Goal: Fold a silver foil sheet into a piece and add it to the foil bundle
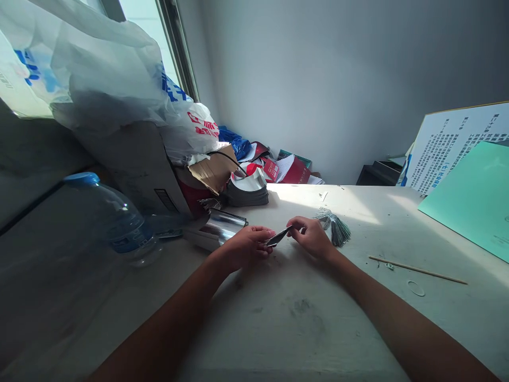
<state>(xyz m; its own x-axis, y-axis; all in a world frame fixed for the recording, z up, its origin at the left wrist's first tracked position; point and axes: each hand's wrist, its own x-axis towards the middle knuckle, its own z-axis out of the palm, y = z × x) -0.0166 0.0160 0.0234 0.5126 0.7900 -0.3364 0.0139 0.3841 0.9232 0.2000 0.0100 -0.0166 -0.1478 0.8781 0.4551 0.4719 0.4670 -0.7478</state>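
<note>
Between my two hands is a small, thin, dark piece with a shiny edge (pixel 278 237); its exact kind does not show. My left hand (pixel 247 245) grips its near left end with the fingers closed. At its upper right end, my right hand (pixel 310 235) pinches it between thumb and fingertips. Just behind my left hand lie shiny silver sheets (pixel 222 228), curved like a roll. A fanned bundle of thin wire ties (pixel 337 228) rests on the table right beside my right hand.
A wooden stick (pixel 417 269) and a pale rubber band (pixel 415 288) lie on the white table (pixel 318 329) at right. A large plastic bottle (pixel 123 223), a box (pixel 135 164) and plastic bags (pixel 115 69) crowd the left. A green folder (pixel 473 196) stands at far right.
</note>
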